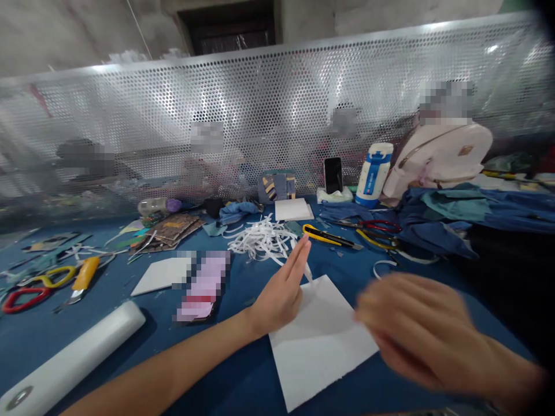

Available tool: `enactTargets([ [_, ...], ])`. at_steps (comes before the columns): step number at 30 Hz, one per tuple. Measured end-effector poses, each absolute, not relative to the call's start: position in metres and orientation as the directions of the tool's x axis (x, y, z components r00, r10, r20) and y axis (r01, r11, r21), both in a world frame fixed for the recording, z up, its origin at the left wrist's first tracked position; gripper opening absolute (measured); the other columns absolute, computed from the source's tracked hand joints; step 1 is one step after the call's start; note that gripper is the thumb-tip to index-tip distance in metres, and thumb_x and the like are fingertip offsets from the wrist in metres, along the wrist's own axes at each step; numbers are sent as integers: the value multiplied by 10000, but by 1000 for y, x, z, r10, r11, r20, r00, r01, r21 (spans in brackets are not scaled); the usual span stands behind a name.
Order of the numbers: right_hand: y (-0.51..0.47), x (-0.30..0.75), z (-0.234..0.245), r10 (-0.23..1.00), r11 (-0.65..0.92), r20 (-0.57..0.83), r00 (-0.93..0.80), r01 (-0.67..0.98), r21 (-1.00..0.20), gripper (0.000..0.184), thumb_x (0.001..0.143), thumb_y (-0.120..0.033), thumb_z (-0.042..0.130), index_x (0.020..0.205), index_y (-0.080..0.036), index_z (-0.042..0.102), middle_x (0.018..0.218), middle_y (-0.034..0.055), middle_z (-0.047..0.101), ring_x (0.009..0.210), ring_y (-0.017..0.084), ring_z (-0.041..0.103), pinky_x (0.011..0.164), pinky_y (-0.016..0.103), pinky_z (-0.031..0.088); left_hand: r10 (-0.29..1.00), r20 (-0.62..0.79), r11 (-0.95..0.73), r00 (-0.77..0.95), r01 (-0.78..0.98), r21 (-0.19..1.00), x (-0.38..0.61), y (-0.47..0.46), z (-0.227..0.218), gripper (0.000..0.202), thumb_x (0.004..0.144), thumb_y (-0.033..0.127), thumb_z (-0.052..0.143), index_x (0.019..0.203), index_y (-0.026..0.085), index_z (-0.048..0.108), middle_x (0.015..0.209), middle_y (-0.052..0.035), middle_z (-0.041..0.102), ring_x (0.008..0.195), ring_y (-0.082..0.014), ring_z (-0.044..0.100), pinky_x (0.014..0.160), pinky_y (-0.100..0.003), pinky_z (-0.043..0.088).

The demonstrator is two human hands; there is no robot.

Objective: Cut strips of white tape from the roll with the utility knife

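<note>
Lower left: 1 white bar point(82, 352) on blue tabletop point(243, 370). Centre: tangle of white strips point(262, 240); nearer, left hand point(280, 297), fingers straight, held close together, whether pinching anything I can't tell. Lower centre: white sheet point(323, 346), between both hands. Lower right: right hand point(418, 329), blurred, fingers curled; can't tell if it grips anything.

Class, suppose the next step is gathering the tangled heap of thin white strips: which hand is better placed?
Probably the left hand: the heap lies just beyond it. The right hand, blurred, is farther off, near the right corner of the flat, four-sided white sheet.
</note>
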State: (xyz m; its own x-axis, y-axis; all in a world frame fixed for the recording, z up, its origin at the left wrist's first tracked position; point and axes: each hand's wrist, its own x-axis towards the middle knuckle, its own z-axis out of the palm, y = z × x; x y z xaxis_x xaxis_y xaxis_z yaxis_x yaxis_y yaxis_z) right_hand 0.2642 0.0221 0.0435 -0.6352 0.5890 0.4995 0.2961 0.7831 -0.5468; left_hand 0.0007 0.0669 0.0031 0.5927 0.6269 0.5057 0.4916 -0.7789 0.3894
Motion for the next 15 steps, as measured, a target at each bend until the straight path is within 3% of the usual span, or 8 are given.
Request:
enactTargets([
  [3,69,240,49,660,729,405,-633,409,-549,254,959,-298,594,1201,-268,661,1137,89,682,989,240,650,861,359,539,603,505,-797,618,434,420,0,65,5,910,833,-33,377,1598,203,-56,1671,-121,15,1536,-289,52,1204,-524,273],
  [5,90,226,44,693,673,323,-644,419,-610,268,959,-345,589,1191,-238,668,1116,87,684,894,217,651,743,315,534,584,507,-810,634,409,421,0,65,6,926,827,-33,396,1598,204,-57,1671,-121,0,1535,-295,54,1203,-531,268],
  [8,103,208,31,680,610,301,-669,289,-738,236,941,-377,603,943,-183,736,948,66,687,700,157,593,619,262,469,575,504,-815,645,395,424,0,65,6,944,822,-39,409,1597,213,-68,1670,-122,-23,1534,-299,70,1198,-520,288],
  [10,104,200,23,674,578,336,-658,185,-795,322,936,-401,599,756,-156,707,784,44,643,671,150,555,606,252,439,564,500,-821,657,381,425,0,66,6,952,832,-26,434,1595,214,-82,1668,-137,-21,1532,-302,101,1193,-502,309],
  [12,102,197,18,685,520,331,-649,117,-846,351,918,-433,617,722,-151,689,701,27,607,653,146,533,595,247,427,546,493,-831,677,361,424,0,67,5,972,839,-8,476,1592,212,-98,1665,-155,-11,1527,-307,135,1185,-490,329],
  [15,99,199,11,733,383,272,-624,48,-922,333,873,-473,667,812,-148,712,740,29,629,667,146,541,603,246,443,529,478,-837,701,339,429,0,69,6,997,835,11,528,1592,217,-89,1661,-169,13,1523,-315,155,1181,-497,339],
])
